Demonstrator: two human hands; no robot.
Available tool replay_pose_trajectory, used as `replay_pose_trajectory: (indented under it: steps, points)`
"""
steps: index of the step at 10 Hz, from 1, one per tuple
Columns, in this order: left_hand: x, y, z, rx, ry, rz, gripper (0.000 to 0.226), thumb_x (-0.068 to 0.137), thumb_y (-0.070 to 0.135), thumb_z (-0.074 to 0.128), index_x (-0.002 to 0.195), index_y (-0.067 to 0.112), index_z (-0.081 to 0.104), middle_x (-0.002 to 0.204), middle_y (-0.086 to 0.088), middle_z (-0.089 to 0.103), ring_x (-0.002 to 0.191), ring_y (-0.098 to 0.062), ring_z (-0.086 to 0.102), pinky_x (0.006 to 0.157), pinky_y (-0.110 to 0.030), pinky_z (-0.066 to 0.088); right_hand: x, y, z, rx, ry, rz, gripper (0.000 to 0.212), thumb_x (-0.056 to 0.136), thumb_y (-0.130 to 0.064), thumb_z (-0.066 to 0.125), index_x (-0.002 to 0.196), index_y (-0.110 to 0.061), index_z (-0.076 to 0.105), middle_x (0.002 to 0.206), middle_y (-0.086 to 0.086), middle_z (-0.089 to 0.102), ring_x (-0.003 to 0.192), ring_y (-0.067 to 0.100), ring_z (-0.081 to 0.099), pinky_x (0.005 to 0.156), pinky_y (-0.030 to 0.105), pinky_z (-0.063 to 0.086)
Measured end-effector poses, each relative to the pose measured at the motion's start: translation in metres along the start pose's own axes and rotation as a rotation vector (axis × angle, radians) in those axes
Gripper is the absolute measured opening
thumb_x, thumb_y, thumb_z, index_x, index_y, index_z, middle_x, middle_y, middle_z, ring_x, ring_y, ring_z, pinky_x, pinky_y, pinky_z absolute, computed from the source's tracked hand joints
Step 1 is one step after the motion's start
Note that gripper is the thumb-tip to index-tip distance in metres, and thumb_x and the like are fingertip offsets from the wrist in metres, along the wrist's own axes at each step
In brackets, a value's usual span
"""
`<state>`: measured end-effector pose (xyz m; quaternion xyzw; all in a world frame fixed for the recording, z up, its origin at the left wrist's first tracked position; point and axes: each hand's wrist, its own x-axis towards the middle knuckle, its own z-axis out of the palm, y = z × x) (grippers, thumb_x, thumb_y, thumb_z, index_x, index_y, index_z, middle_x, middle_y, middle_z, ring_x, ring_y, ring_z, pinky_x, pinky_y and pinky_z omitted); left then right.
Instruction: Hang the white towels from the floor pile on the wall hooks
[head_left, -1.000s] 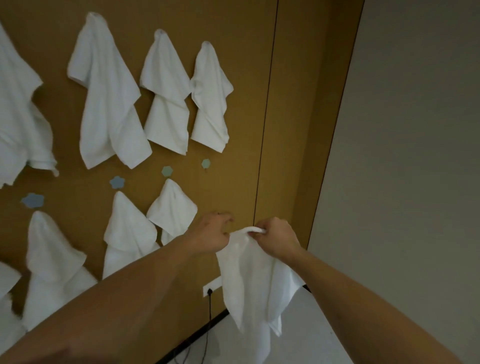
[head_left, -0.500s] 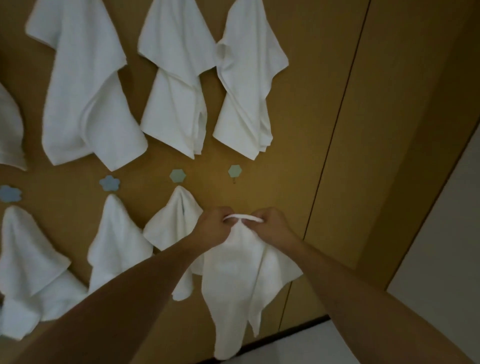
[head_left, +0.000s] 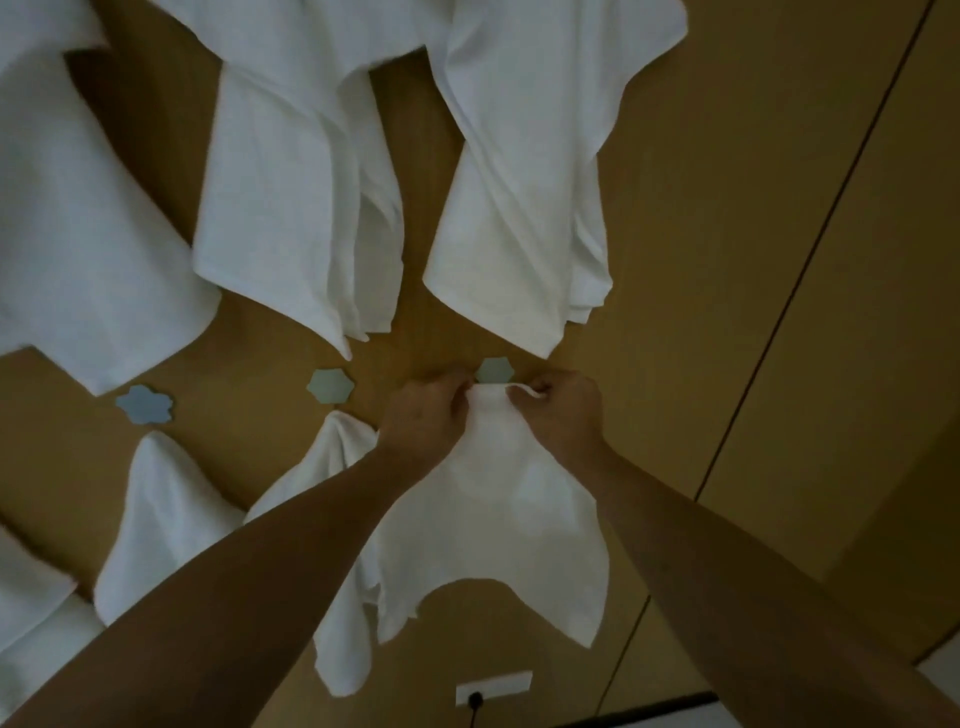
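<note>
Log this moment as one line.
step: hooking towel loop | left hand: pinches towel | right hand: pinches loop | hook: just above loop

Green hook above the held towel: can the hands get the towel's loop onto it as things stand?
Probably yes. Both hands, left and right, pinch the towel top just below the bare green hook, with nothing between.

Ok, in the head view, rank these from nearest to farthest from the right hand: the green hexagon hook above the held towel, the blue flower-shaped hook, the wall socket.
1. Green hexagon hook: just up-left of the right hand, above the held towel.
2. Wall socket: well below, under the towel's hem.
3. Blue flower-shaped hook: far left, past the left hand.
</note>
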<state>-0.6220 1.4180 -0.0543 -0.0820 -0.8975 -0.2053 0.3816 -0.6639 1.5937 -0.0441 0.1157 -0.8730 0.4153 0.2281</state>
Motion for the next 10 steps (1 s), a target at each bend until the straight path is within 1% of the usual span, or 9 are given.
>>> replay_pose_trajectory:
  steps: [1,2,3,4,5,7,8,9,10]
  points:
    - [-0.006,-0.011,0.025,0.121,0.046,0.177,0.017,0.081,0.007,0.067,0.094,0.013,0.076,0.067,-0.008,0.069,0.049,-0.027,0.061,0.04,-0.03,0.05,-0.004,0.015,0.022,0.126,0.047,0.109,0.022,0.077,-0.025,0.079,0.066,-0.022,0.06,0.059,-0.011,0.059,0.056,0.007,0.055,0.057,0.026,0.046]
    - [-0.03,-0.009,0.052,0.038,0.105,0.11,0.022,0.09,0.017,0.057,0.101,0.012,0.075,0.071,-0.006,0.071,0.052,-0.022,0.063,0.043,-0.028,0.051,-0.025,0.029,0.044,0.294,0.06,0.222,0.016,0.082,-0.016,0.071,0.073,-0.02,0.058,0.063,-0.002,0.061,0.059,0.009,0.057,0.062,0.034,0.051]
    - [-0.044,0.006,0.07,-0.274,0.102,-0.238,0.026,0.1,0.02,0.052,0.12,0.017,0.068,0.091,0.002,0.074,0.071,-0.009,0.066,0.068,-0.023,0.055,-0.035,0.029,0.056,0.336,0.112,0.075,0.008,0.089,-0.01,0.067,0.082,-0.014,0.066,0.069,0.002,0.065,0.065,0.014,0.061,0.065,0.033,0.052]
    - [-0.05,0.017,0.08,-0.413,0.123,-0.352,0.031,0.1,0.017,0.049,0.127,0.018,0.064,0.106,0.005,0.07,0.087,0.0,0.063,0.079,-0.012,0.05,-0.04,0.028,0.055,0.279,0.091,-0.091,0.012,0.096,-0.012,0.063,0.098,-0.012,0.075,0.083,0.002,0.073,0.07,0.011,0.064,0.066,0.027,0.052]
    - [-0.056,0.029,0.082,-0.27,0.147,-0.347,0.036,0.097,0.018,0.045,0.129,0.016,0.061,0.117,-0.005,0.061,0.106,-0.013,0.054,0.089,-0.02,0.042,-0.048,0.038,0.051,0.167,0.092,-0.215,0.018,0.096,-0.013,0.061,0.108,-0.01,0.074,0.092,0.008,0.072,0.077,0.019,0.064,0.067,0.031,0.051]
    - [-0.074,0.036,0.08,0.119,-0.05,-0.32,0.034,0.09,0.023,0.044,0.111,0.014,0.07,0.109,-0.004,0.069,0.104,-0.024,0.058,0.087,-0.036,0.038,-0.059,0.06,0.049,0.051,0.101,-0.383,0.025,0.087,-0.004,0.067,0.111,-0.003,0.073,0.103,0.017,0.064,0.088,0.032,0.057,0.081,0.043,0.047]
    - [-0.073,0.042,0.066,-0.052,-0.203,-0.413,0.03,0.088,0.007,0.046,0.107,0.011,0.069,0.102,-0.007,0.072,0.094,-0.026,0.064,0.076,-0.031,0.047,-0.065,0.06,0.04,-0.138,-0.064,-0.329,0.031,0.087,-0.015,0.062,0.117,-0.013,0.07,0.111,0.011,0.063,0.096,0.032,0.057,0.084,0.043,0.044]
    - [-0.069,0.042,0.048,0.021,-0.486,-0.536,0.045,0.092,0.012,0.047,0.136,0.017,0.054,0.13,-0.007,0.062,0.118,-0.027,0.057,0.089,-0.029,0.046,-0.069,0.062,0.027,-0.424,-0.352,-0.205,0.032,0.092,-0.028,0.055,0.123,-0.029,0.061,0.132,0.0,0.049,0.117,0.026,0.045,0.094,0.039,0.037]
    - [-0.069,0.046,0.023,0.1,-0.578,-0.554,0.059,0.093,0.017,0.051,0.15,0.017,0.036,0.15,-0.008,0.044,0.137,-0.026,0.041,0.11,-0.034,0.037,-0.074,0.06,0.009,-0.497,-0.58,-0.085,0.04,0.091,-0.029,0.052,0.131,-0.034,0.054,0.139,-0.004,0.041,0.127,0.026,0.036,0.1,0.045,0.034]
